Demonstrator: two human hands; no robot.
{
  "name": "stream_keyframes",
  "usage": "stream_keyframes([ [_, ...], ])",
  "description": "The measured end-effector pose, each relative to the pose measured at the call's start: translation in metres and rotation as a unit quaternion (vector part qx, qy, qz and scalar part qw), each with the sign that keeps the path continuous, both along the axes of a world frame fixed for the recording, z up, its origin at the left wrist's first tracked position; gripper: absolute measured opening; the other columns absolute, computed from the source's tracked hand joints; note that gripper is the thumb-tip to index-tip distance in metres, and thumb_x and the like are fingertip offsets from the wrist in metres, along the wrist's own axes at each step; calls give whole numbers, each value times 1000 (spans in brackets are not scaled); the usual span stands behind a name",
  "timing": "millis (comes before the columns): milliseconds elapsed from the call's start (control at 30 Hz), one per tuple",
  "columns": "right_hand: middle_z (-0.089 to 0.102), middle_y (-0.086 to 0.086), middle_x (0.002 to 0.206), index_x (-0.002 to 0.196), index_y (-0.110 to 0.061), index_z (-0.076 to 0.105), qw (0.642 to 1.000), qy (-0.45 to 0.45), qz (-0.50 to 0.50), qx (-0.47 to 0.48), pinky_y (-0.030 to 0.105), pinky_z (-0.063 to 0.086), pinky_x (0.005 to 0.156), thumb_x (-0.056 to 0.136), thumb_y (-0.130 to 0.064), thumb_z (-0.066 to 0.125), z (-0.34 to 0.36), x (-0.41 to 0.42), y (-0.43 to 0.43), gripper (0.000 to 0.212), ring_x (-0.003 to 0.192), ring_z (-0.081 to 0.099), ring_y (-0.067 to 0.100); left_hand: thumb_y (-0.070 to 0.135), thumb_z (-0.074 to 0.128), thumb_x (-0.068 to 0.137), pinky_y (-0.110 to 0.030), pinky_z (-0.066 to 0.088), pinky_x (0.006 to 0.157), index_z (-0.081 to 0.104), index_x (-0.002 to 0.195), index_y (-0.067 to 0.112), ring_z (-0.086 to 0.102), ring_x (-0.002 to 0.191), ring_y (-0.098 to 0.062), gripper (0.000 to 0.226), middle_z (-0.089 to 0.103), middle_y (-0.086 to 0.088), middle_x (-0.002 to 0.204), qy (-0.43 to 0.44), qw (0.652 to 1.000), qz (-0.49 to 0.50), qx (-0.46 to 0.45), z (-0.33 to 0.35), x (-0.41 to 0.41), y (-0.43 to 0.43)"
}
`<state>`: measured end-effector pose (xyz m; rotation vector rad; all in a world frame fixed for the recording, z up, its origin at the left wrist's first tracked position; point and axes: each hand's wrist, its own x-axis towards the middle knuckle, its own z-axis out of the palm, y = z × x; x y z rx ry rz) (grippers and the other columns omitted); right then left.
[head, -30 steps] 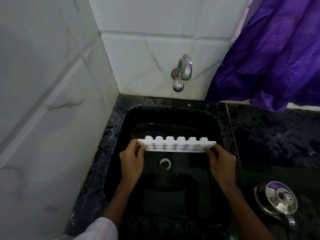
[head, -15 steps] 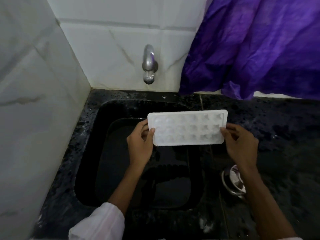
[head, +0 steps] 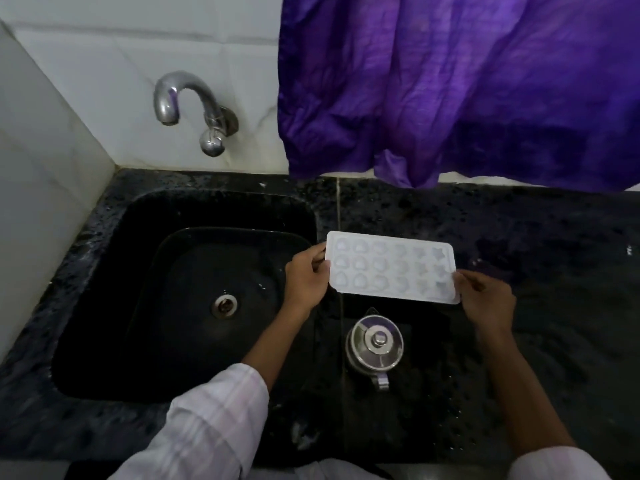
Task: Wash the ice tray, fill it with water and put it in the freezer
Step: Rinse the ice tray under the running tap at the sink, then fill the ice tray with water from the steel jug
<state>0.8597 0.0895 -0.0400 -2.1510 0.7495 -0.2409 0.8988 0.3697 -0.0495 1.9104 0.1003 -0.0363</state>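
A white ice tray with rows of shaped cavities faces up, held level just over the black counter to the right of the sink. My left hand grips its left short edge, thumb on top. My right hand pinches its right near corner. The black sink lies to the left with its drain visible. A chrome tap on the tiled wall shows no running water.
A steel lidded pot stands on the black granite counter just below the tray. A purple curtain hangs over the counter's back edge. White tiled walls close off the left and the back.
Both hands have carried the tray from over the sink rightwards to above the counter, and turned it from edge-on with cups down to cavities up. The view has shifted right.
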Motion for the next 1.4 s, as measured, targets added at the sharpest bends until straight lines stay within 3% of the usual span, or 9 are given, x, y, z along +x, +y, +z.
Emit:
stream_keyframes([
  [100,75,9,100,107,-10,75,999,23,21,-8,26,46,86,90,-22,67,-15,-3,-15,23,92,67,20,-1,57,91,-23,55,93,67,128,16,69,99,-6,41,75,0,112,15,999,12,27,-14,-3,-14],
  [267,75,11,101,105,-8,75,998,32,49,-28,24,41,83,91,-21,66,-29,-4,-29,22,97,68,26,-2,60,91,0,47,78,66,128,12,66,99,-3,40,74,-3,114,27,998,25,43,-30,-11,-27],
  [433,75,13,100,103,-5,75,995,13,79,-65,14,34,76,91,-17,67,-37,-4,-36,20,95,70,27,-2,61,90,-8,52,86,67,127,13,66,98,-2,40,75,-2,112,28,997,39,65,-40,-14,-34],
  [633,75,12,99,105,-5,74,993,-4,101,-55,13,37,78,90,-13,67,-48,-8,-40,19,92,70,25,-1,61,92,4,44,78,65,129,8,68,107,-11,38,73,-7,116,42,995,42,79,-46,-17,-34],
  [767,73,11,102,109,-7,71,988,-54,110,-90,24,46,81,91,-16,66,-41,-22,-32,21,91,67,27,5,62,94,-7,46,92,63,131,7,63,107,-3,37,71,-6,122,47,995,46,80,-43,-26,-28],
  [900,71,-6,83,89,-20,70,988,-92,112,55,7,44,69,90,-21,68,-10,-68,7,3,75,64,6,8,61,95,-12,50,92,70,120,12,68,103,-5,27,73,7,111,9,993,74,94,-33,-53,-20],
  [1033,72,-10,75,79,-23,71,961,-5,212,175,11,48,64,86,-26,73,-3,-125,52,8,69,65,0,2,59,95,-21,52,96,71,118,15,68,106,-3,29,74,9,112,-8,999,6,31,-27,-91,-18],
  [1233,74,-13,78,83,-26,75,956,46,193,217,18,54,69,79,-30,79,-21,-155,85,7,75,68,1,-2,59,93,-19,47,102,67,128,14,63,117,-2,40,70,8,124,4,997,-76,21,-35,-114,-18],
  [1400,72,-12,93,88,-29,76,964,19,168,204,16,53,74,82,-28,77,-22,-154,97,6,85,67,-1,1,55,96,-19,48,101,65,129,15,62,117,-2,37,70,7,124,-13,995,-90,35,-37,-120,-21],
])
